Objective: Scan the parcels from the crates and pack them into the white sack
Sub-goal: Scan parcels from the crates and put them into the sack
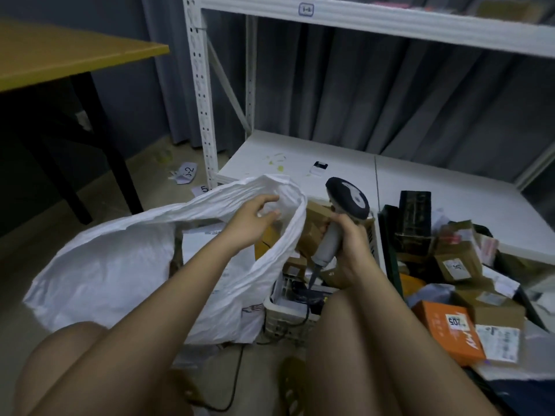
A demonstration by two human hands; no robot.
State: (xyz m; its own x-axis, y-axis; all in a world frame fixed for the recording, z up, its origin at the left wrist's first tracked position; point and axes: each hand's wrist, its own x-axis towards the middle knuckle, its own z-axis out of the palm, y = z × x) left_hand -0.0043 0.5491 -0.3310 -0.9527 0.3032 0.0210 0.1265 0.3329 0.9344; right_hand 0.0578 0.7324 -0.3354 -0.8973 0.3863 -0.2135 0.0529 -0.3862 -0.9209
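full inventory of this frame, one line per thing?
sack: 1, white, floor left, mouth open
scanner: 1, grey and black, in right hand
orange box: 1, parcel pile at right
brown boxes: several, same pile
white crate: 1, floor between sack and pile
shelf: 1, white, behind
table: 1, yellow top, upper left
left hand: at sack mouth, fingers loose
right hand: grips scanner
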